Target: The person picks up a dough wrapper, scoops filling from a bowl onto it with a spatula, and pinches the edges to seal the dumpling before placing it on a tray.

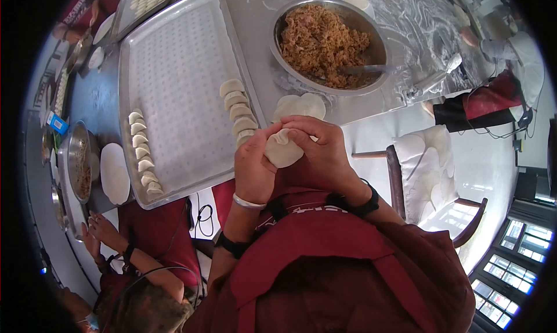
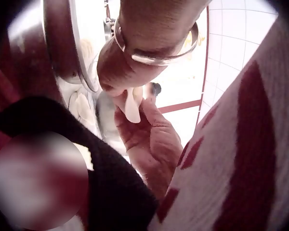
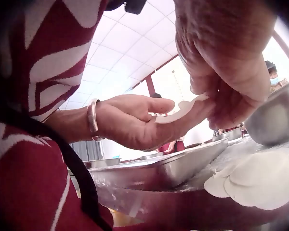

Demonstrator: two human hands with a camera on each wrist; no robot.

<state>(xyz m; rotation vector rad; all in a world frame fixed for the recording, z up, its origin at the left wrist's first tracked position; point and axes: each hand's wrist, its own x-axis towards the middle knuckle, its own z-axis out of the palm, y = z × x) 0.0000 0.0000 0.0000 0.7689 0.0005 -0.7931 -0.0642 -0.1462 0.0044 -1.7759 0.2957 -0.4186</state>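
Observation:
A round dough wrapper (image 1: 284,150), gathered at its top edge, is held between both hands in front of the apron. The left hand (image 1: 255,167), with a silver bangle at its wrist, pinches its left side. Thumb and fingers of the right hand (image 1: 325,153) pinch the upper right edge. In the right wrist view the dough (image 3: 180,113) lies along the left hand's fingers (image 3: 135,120), the right hand (image 3: 226,62) gripping its end. Whether filling is inside cannot be seen. Behind the hands lies a stack of wrappers (image 1: 307,105).
A large metal tray (image 1: 180,101) holds two rows of dumplings. Beyond the wrappers stands a steel bowl (image 1: 371,83) of meat filling with a utensil. A chair (image 1: 426,164) is at the right; another person's hands (image 1: 104,231) are at the lower left.

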